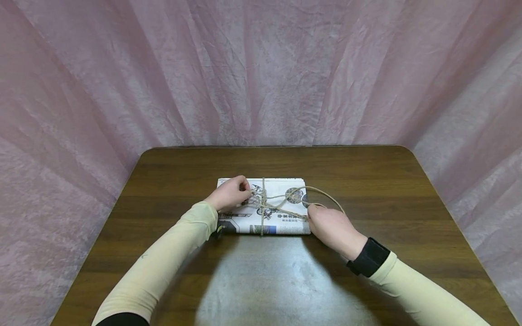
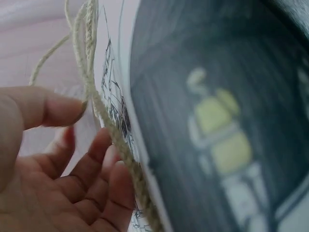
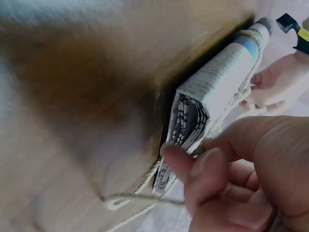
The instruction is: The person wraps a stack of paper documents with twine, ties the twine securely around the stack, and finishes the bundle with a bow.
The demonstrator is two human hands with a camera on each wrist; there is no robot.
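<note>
A folded newspaper bundle [image 1: 281, 222] lies in the middle of the wooden table [image 1: 379, 181], bound crosswise with tan twine [image 1: 263, 190]. My left hand [image 1: 230, 194] rests on the bundle's left top, and its thumb and curled fingers pinch the twine beside the crossing. Up close, the twine [image 2: 89, 92] runs between my left thumb [image 2: 46, 107] and fingers against the printed page [image 2: 217, 135]. My right hand [image 1: 329, 226] sits at the bundle's right front corner and grips a loose loop of twine [image 1: 326, 195]. In the right wrist view its fingers [image 3: 212, 176] curl by the newspaper's folded edge [image 3: 205, 104].
A pink curtain [image 1: 261, 68] hangs behind and along both sides of the table. A bright patch of glare lies on the wood [image 1: 277, 280] near the front edge. A black and yellow object [image 3: 297, 31] shows past the left hand.
</note>
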